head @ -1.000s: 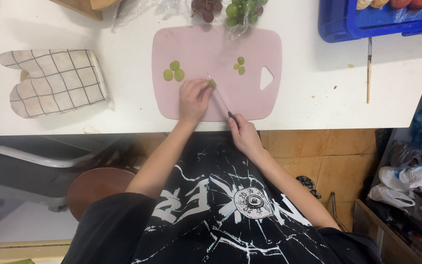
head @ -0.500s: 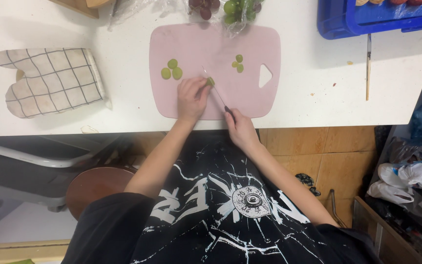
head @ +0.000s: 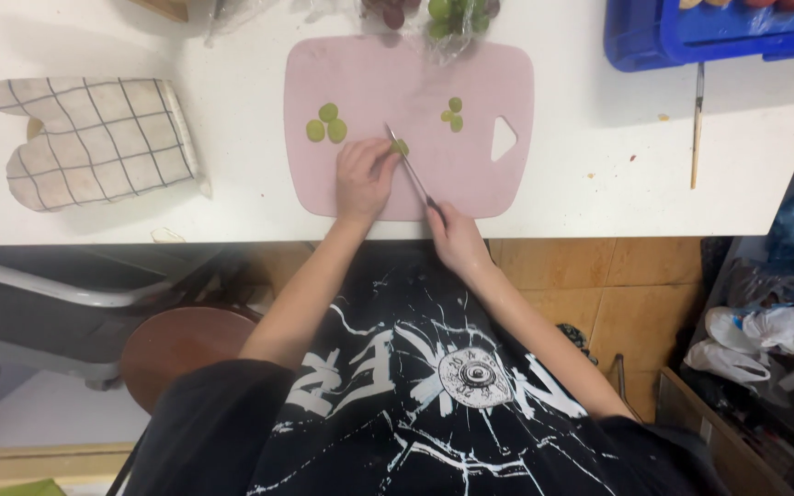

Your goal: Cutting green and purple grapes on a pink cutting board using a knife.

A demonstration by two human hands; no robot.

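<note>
A pink cutting board [head: 470, 83] lies on the white table [head: 590, 184]. My left hand [head: 363, 174] pins a green grape [head: 401, 147] against the board near its middle. My right hand [head: 455, 231] grips the dark handle of a small knife [head: 407, 163], whose blade points up-left and rests at the grape. Three halved green grapes [head: 326, 125] lie left of my fingers, and another small cluster of green grape pieces [head: 453, 114] lies to the right, near the board's triangular handle hole.
A checked oven mitt [head: 94, 138] lies at the table's left. A clear bag of red and green grapes [head: 434, 14] sits behind the board. A blue crate [head: 654, 41] stands at the back right, a thin wooden stick [head: 696, 129] beside it. A brown stool [head: 176, 349] stands under the table.
Both hands stay at the board while the view shifts slightly. The knife blade has tilted further over the held grape.
</note>
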